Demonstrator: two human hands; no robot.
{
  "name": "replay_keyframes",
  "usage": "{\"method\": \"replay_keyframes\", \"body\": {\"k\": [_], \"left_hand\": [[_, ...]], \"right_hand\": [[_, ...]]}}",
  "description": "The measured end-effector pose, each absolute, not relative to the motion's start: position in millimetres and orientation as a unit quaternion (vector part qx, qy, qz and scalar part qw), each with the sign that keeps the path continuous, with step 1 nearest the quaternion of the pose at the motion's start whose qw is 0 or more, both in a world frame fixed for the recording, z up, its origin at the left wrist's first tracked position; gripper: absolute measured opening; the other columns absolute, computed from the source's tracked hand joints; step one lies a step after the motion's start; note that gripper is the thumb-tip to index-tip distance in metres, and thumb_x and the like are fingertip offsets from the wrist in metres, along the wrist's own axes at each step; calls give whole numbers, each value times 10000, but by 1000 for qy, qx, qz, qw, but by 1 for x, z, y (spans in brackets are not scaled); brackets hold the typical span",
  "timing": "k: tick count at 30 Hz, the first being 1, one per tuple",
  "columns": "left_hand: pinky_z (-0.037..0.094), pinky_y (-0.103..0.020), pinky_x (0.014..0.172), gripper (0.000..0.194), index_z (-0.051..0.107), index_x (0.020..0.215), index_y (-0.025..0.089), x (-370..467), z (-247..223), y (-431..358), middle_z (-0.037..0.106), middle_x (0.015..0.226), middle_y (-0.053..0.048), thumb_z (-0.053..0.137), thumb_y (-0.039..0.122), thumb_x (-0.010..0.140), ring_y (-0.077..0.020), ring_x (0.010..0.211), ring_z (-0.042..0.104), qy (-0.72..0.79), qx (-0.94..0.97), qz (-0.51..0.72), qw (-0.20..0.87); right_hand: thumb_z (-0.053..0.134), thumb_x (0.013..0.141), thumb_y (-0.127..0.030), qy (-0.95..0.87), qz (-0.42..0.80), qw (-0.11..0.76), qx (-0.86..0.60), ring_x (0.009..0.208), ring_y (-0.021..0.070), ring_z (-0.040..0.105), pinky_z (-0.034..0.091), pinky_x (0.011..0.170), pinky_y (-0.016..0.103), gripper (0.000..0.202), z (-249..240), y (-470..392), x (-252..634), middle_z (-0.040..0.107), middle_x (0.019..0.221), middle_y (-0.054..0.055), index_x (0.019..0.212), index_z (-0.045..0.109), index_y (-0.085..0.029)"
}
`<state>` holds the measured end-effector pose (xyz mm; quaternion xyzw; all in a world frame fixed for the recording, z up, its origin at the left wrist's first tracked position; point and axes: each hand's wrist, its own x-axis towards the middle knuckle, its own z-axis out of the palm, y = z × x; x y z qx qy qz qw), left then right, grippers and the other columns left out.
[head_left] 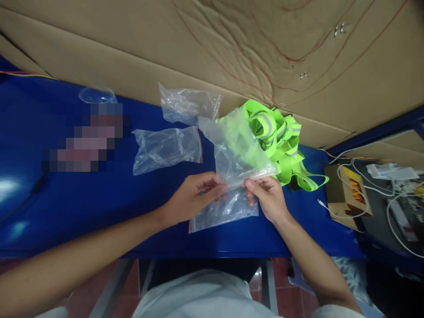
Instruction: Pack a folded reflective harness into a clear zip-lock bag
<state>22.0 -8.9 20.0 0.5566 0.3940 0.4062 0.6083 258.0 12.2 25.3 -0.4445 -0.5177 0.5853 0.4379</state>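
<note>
A clear plastic bag point(236, 150) is held up over the blue table, its lower edge pinched between the fingers of my left hand point(203, 194) and my right hand point(266, 194). Beneath my hands lies another clear bag point(228, 210) with a red strip at its left end. Two more clear bags rest farther back, one at the left point(168, 148) and one against the cardboard point(188, 105). A heap of neon green straps with grey reflective stripes point(288, 137) sits behind and right of the held bag, partly seen through it.
Brown cardboard point(132, 48) stands along the back of the blue table point(139, 229). A small cardboard box point(347, 192) and white cables point(394, 194) are at the right. At the left are a blurred-out patch point(86, 145) and a clear round item point(97, 95).
</note>
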Motion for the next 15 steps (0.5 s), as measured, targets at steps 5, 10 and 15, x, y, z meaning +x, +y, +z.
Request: {"method": "replay_keyframes", "body": {"k": [5, 10, 15], "left_hand": [[513, -171, 639, 316, 732, 937, 151, 25, 16, -10, 755, 812, -11, 715, 463, 984, -94, 681, 657, 409, 570, 395, 593], [503, -170, 619, 324, 723, 902, 143, 27, 17, -11, 747, 799, -14, 711, 457, 984, -92, 666, 644, 400, 573, 397, 595], [505, -165, 598, 324, 716, 934, 145, 27, 17, -11, 751, 806, -10, 701, 464, 989, -85, 640, 638, 407, 563, 400, 598]], "right_hand": [[845, 884, -370, -548, 548, 454, -440, 420, 86, 552, 437, 449, 220, 235, 23, 11, 256, 623, 546, -56, 792, 721, -193], [847, 875, -365, -545, 531, 474, -444, 402, 92, 550, 424, 422, 230, 248, 22, 8, 255, 599, 565, -64, 780, 694, -195], [812, 906, -383, -565, 515, 472, -439, 444, 111, 598, 510, 458, 240, 222, 28, 4, 250, 635, 594, -51, 841, 701, -201]]}}
